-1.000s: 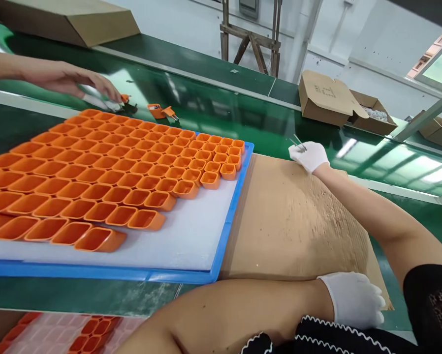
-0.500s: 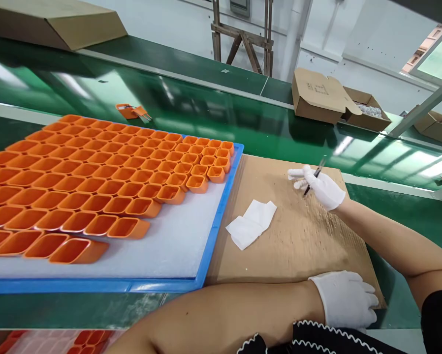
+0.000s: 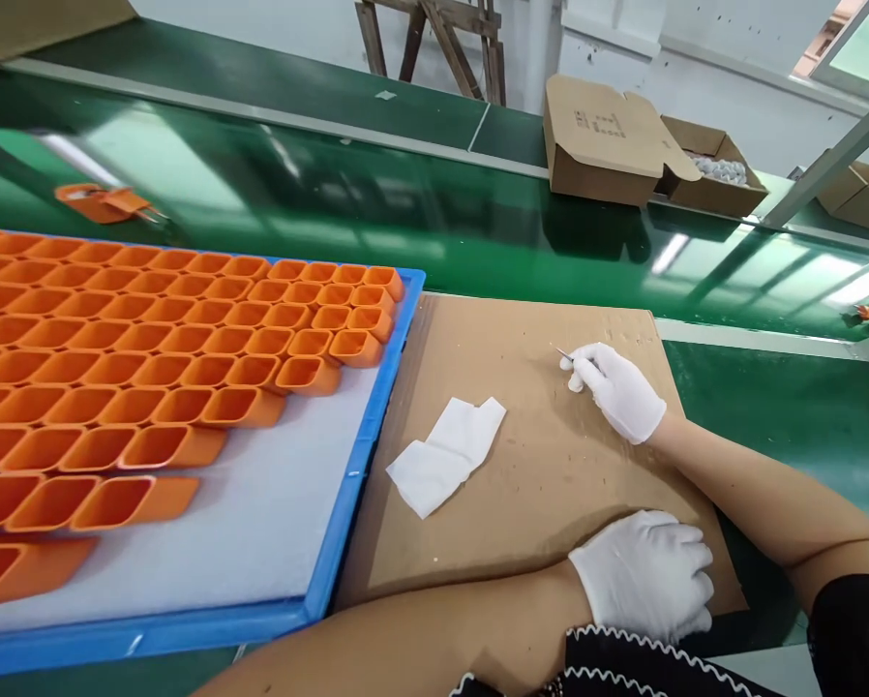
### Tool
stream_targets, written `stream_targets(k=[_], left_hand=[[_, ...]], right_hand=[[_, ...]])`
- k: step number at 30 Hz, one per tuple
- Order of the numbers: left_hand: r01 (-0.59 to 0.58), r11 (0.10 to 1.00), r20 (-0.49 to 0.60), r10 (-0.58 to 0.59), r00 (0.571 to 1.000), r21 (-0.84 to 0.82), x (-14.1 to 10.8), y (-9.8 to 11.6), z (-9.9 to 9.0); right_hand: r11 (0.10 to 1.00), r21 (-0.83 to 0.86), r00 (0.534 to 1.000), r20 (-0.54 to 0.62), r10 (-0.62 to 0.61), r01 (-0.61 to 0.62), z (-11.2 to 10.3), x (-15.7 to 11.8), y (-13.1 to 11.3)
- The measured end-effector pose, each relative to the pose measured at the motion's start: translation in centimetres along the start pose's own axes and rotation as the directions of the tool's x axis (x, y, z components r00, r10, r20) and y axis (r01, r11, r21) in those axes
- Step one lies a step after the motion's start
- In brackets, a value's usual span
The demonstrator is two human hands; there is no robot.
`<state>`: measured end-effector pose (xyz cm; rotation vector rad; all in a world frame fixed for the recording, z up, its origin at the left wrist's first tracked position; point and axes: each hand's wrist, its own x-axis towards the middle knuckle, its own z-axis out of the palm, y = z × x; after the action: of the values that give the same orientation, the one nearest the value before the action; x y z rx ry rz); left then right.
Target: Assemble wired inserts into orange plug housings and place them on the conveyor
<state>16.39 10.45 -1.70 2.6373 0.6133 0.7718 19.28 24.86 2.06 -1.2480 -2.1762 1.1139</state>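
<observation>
My right hand [image 3: 615, 389], in a white glove, is raised over the cardboard sheet [image 3: 536, 339]. Its fingers pinch a slim pointed tool [image 3: 563, 355]. Only the thin tip sticks out, toward the left; the glove hides the remainder. Palm down near the sheet's front edge lies my gloved left hand [image 3: 644, 576], its fingers loosely bent and slightly apart, with nothing visible in them. A creased white cloth or paper piece [image 3: 445, 455] rests on the cardboard, left of both hands and touched by neither.
Rows of orange cups [image 3: 136, 368] stand in a blue-rimmed tray [image 3: 366, 426] on the left. Beyond it on the green surface [image 3: 470, 237] lies an orange part with metal prongs [image 3: 107, 203]. Cardboard boxes [image 3: 601, 145] stand at the back right.
The view has shifted right and closer. In my right hand the dark tool has turned from pointing up and away to showing just its tip at the left. My left hand's fingers look more bent.
</observation>
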Motion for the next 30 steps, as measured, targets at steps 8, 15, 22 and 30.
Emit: stream_targets(k=[8, 15, 22, 30], left_hand=[[0.089, 0.995, -0.034, -0.091, 0.995, -0.056, -0.3, -0.6, 0.0], [0.164, 0.981, -0.116, -0.176, 0.978, -0.101, -0.2, -0.1, 1.3], [0.123, 0.987, -0.035, -0.127, 0.991, -0.107, -0.1, -0.4, -0.4], [0.089, 0.99, 0.013, -0.088, 0.996, -0.112, 0.0, -0.7, -1.0]], right_hand=[[0.77, -0.63, 0.991, 0.003, -0.132, 0.104, -0.6, 0.6, 0.6], [0.625, -0.757, 0.978, 0.197, -0.062, 0.192, -1.2, 0.1, -0.2], [0.634, -0.753, 0.978, 0.205, -0.03, 0.177, -1.7, 0.2, -0.5], [0.79, -0.613, 0.969, 0.205, 0.141, 0.015, -3.2, 0.8, -1.9]])
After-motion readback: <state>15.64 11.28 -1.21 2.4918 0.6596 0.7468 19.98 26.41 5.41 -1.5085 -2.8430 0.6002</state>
